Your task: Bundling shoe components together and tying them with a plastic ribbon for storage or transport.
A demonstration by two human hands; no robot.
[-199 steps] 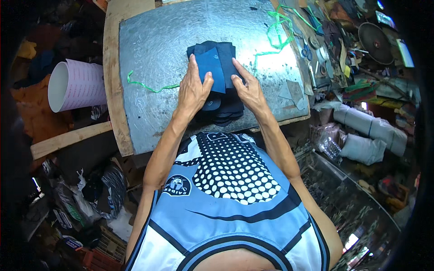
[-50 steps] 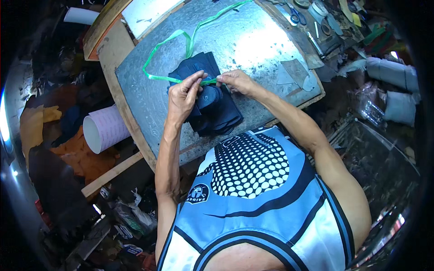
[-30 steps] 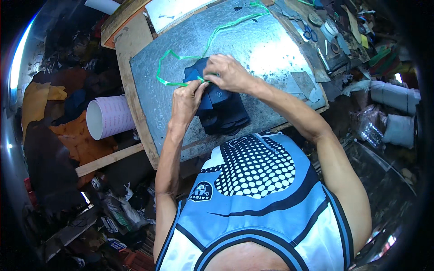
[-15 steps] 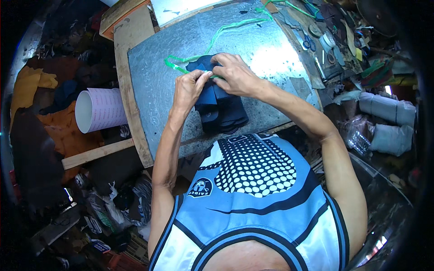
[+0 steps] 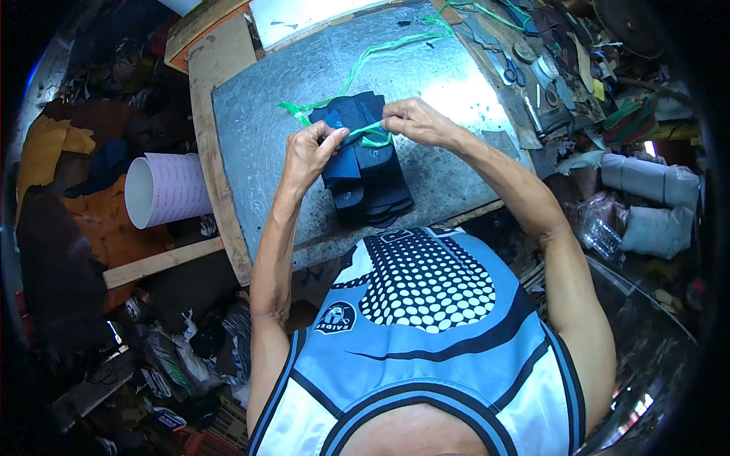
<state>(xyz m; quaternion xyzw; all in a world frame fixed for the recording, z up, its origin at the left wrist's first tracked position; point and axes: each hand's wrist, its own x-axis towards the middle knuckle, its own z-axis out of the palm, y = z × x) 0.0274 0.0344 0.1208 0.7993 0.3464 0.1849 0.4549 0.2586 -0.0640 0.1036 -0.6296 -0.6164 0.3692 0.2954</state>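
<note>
Pinching a green strip [image 5: 366, 130] between thumb and finger, the person's left hand [image 5: 310, 152] is clamped on it above a stack of dark pieces [image 5: 380, 182]; the right hand [image 5: 417, 121], likewise closed on the strip, faces it with a short span running between them. Below this grip, the stack lies on a metal-topped table [image 5: 449, 87]. Beyond the hands, more strip trails across the metal, and well to their right lie blue-handled scissors [image 5: 515, 74].
</note>
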